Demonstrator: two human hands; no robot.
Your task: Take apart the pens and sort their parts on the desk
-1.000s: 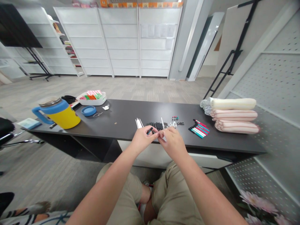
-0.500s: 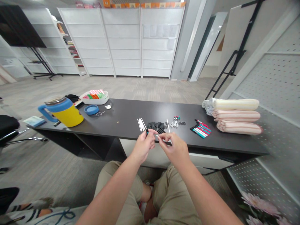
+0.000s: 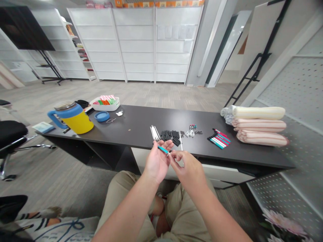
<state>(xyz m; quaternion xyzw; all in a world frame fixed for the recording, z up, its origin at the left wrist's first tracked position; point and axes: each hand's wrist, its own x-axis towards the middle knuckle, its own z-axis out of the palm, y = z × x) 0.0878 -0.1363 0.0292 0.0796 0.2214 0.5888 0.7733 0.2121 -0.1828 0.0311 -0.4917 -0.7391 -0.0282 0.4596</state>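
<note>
A teal marker-like pen (image 3: 164, 150) with a dark left end lies across the fingers of my left hand (image 3: 158, 163). That hand is palm up and its fingers are uncurled. At the pen's pale right end, the thumb and forefinger of my right hand (image 3: 188, 168) are pinched together. The exact tip is partly hidden by those fingers. Just beyond my hands, on the dark table (image 3: 136, 116), are thin white sticks (image 3: 154, 133), short black tubes (image 3: 170, 135), small clear-and-metal parts (image 3: 190, 133) and several small coloured-tip pieces (image 3: 192, 126).
Red, teal and white pens (image 3: 219, 138) lie to the right, before rolled towels (image 3: 261, 124). On the left stand a yellow-and-blue mug (image 3: 77, 120), its blue lid (image 3: 102, 116) and a white tray (image 3: 111, 107) of coloured packets. A white stick (image 3: 181, 143) lies near my right hand.
My left hand has turned palm up and its fingers have uncurled, baring the teal pen. My right hand stays pinched at the pen's end, slightly lower. The view has shifted a little.
</note>
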